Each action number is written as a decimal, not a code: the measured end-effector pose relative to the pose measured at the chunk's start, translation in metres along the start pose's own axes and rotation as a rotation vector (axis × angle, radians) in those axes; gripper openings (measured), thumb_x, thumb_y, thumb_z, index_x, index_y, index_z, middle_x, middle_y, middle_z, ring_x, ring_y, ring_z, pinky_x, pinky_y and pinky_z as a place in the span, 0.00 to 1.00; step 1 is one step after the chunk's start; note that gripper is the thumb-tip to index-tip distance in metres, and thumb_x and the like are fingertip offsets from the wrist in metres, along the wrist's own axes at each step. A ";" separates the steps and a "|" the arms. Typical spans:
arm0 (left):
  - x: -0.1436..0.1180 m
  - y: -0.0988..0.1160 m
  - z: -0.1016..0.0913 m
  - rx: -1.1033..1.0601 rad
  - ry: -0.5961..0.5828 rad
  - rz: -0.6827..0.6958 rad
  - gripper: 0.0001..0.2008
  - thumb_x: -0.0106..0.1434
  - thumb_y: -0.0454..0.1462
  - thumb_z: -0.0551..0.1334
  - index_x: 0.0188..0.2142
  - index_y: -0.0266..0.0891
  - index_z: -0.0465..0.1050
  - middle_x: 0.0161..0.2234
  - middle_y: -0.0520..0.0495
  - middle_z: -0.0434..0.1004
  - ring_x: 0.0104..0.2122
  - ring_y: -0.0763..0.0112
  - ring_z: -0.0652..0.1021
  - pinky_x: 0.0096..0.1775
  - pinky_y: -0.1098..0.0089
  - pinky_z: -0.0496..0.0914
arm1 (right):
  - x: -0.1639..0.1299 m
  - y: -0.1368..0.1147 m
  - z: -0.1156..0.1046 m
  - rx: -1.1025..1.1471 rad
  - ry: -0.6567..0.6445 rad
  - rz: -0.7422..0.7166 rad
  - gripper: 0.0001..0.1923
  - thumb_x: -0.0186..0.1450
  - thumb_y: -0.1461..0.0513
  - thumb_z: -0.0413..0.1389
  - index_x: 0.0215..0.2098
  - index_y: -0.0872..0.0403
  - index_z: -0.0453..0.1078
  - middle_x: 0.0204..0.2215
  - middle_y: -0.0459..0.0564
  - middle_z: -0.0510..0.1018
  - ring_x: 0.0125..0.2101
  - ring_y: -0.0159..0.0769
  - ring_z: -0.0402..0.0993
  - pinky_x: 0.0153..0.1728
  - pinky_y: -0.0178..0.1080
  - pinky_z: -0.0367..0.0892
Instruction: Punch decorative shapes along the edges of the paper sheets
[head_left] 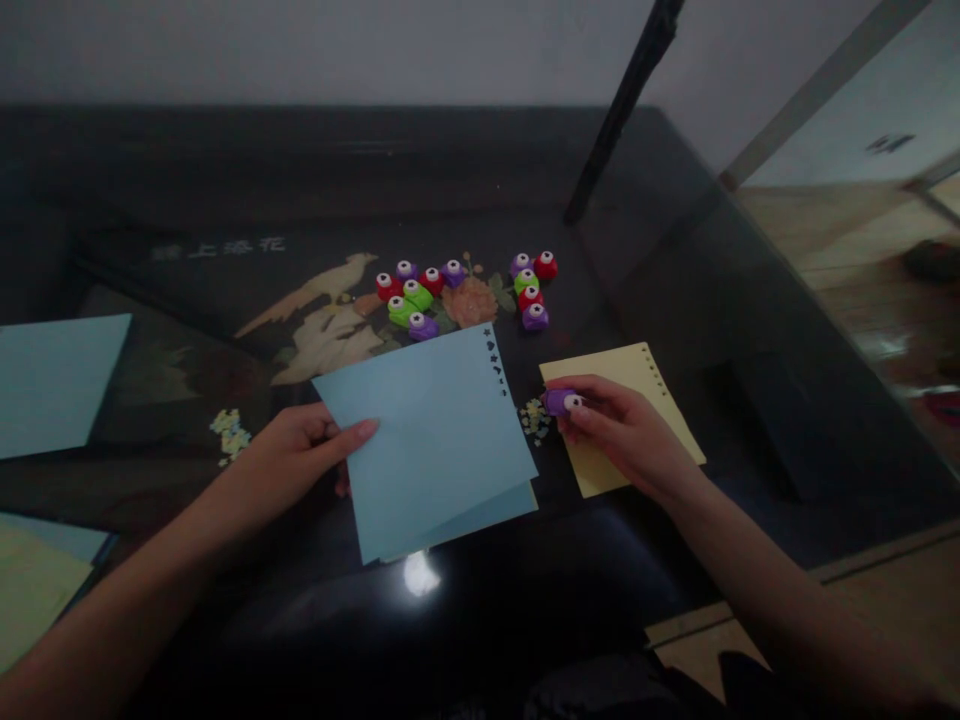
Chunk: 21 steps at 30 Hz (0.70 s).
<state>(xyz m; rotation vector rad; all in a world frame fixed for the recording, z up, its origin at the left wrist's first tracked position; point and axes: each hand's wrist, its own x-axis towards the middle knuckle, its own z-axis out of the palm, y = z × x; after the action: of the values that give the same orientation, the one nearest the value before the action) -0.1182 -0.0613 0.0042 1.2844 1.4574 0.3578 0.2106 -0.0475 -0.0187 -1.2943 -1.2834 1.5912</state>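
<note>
The left hand (330,445) pinches blue paper (442,440) at its left edge, thumb on top; the smooth, flat sheet has small cut-out shapes along its right edge. Farther right, a shiny purple punch (556,402) with a round white button sits gripped between thumb and fingers of the right hand (619,425), over yellow paper (596,475).

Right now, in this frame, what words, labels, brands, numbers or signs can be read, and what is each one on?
"上添花": pale characters on the dark tabletop, left of and above the bird picture; one more character before them is too blurred to read.
Small dark marks, some star-like, on the white tops of the punches: too small to make out fully.
I can read no brand or number.
</note>
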 end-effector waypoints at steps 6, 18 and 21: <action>-0.001 0.010 -0.009 -0.018 -0.031 0.042 0.19 0.58 0.49 0.60 0.18 0.40 0.68 0.16 0.53 0.70 0.17 0.76 0.70 0.22 0.74 0.65 | 0.002 -0.001 0.001 0.027 0.058 0.023 0.20 0.54 0.63 0.67 0.45 0.53 0.74 0.34 0.46 0.78 0.27 0.29 0.72 0.28 0.35 0.70; 0.003 0.003 -0.006 -0.060 -0.052 0.057 0.20 0.55 0.53 0.60 0.24 0.38 0.67 0.19 0.52 0.71 0.19 0.74 0.70 0.23 0.72 0.65 | 0.007 -0.030 -0.011 -0.252 0.110 -0.151 0.19 0.56 0.58 0.65 0.45 0.53 0.74 0.29 0.48 0.81 0.29 0.35 0.77 0.33 0.40 0.72; 0.007 0.000 -0.004 -0.100 -0.055 0.049 0.22 0.52 0.56 0.60 0.24 0.38 0.66 0.19 0.53 0.70 0.18 0.73 0.69 0.22 0.71 0.64 | 0.026 -0.037 -0.023 -0.318 0.150 -0.262 0.18 0.55 0.58 0.65 0.43 0.52 0.74 0.37 0.51 0.82 0.33 0.38 0.78 0.35 0.42 0.74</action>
<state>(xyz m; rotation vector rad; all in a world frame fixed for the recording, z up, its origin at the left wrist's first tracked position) -0.1200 -0.0541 0.0020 1.2415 1.3472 0.4200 0.2244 -0.0075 0.0098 -1.3397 -1.5813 1.1198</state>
